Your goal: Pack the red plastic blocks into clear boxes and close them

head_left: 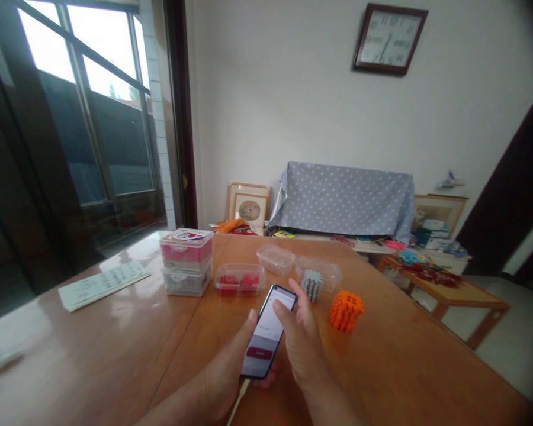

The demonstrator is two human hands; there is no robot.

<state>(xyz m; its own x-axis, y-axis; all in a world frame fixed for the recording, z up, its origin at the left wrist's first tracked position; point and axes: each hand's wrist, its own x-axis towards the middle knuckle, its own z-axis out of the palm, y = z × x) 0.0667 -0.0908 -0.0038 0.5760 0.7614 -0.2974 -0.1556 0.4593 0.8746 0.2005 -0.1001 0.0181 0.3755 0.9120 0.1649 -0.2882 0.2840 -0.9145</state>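
A smartphone (266,331) with a lit screen is held above the wooden table, a pale cable (238,402) plugged into its lower end. My left hand (233,361) grips the phone from the left side, its fingers mostly hidden underneath. On the other side, my right hand (304,337) wraps the phone's right edge, with the thumb over the upper screen. Just beyond the right hand stands a grey cube of interlocking pieces (311,285). Farther right sits a similar orange cube (346,310).
Two stacked clear boxes (187,263) stand left of centre. Beside them, a clear tub (240,279) holds red pieces, with an open clear container (275,259) and another clear container (331,272) behind. Paper sheets (104,285) lie on the table's (128,349) left. A low wooden stand (453,290) is at right.
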